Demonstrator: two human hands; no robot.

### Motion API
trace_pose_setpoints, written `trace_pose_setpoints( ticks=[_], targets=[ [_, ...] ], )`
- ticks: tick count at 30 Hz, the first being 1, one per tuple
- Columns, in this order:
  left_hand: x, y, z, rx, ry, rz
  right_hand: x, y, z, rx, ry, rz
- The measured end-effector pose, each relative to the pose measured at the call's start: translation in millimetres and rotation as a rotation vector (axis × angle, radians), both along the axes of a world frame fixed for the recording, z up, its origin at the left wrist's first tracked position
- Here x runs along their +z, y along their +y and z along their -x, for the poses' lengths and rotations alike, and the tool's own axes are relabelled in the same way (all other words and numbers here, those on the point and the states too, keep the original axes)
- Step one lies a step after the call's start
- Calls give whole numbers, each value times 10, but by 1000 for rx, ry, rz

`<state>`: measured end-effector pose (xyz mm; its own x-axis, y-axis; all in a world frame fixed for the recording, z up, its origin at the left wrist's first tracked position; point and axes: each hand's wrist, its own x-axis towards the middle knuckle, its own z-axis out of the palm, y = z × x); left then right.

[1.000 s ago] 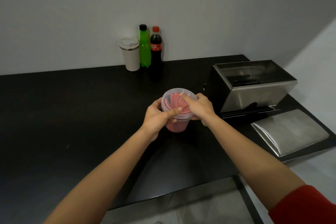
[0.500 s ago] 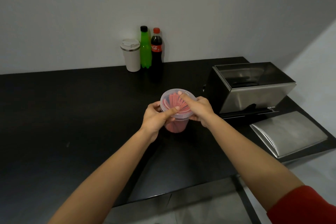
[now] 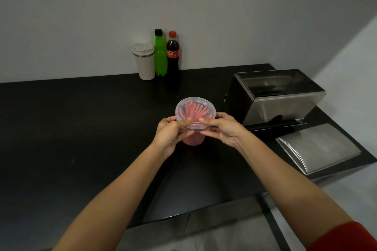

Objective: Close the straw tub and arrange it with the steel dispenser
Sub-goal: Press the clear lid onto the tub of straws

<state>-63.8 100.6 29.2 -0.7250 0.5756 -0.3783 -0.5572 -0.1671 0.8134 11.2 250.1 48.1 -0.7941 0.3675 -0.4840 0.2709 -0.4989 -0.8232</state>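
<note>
A clear plastic straw tub (image 3: 193,140) full of red straws stands on the black counter (image 3: 81,128), with a clear round lid (image 3: 195,111) lying on its rim. My left hand (image 3: 170,133) grips the tub's left side, thumb on the lid's near edge. My right hand (image 3: 221,128) holds the right side, its thumb also pressing the lid's near edge. The open steel dispenser (image 3: 277,96) stands just right of the tub, and its steel lid (image 3: 318,146) lies on the counter in front of it.
A white tumbler (image 3: 144,62), a green bottle (image 3: 160,55) and a cola bottle (image 3: 173,54) stand together at the back wall. The counter's front edge runs below my forearms, and its right end lies just past the steel lid.
Both thumbs have slid from the middle of the lid to its near edge. My right hand has shifted from on top of the lid to the tub's right side.
</note>
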Motion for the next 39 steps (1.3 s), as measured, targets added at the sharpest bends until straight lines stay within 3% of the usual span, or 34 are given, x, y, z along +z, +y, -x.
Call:
trace_pose_setpoints(
  ticks=[12,18,24,27,34,39],
  targets=[
    [-42,52,-34,46,6,-19,-21,8,29,-37,-6,-4],
    [-40,3,-64,-88,7,159,54,152,71,132,-101,-251],
    [47,29,217,-27,368,659,131,275,190,179,-159,-556],
    [160,145,383,-99,486,710,120,274,283,88,-142,-673],
    [270,541,551,-175,760,886,18,156,448,11,-476,-871],
    [87,574,614,-192,740,865,-37,177,507,-31,-549,-900]
  ],
)
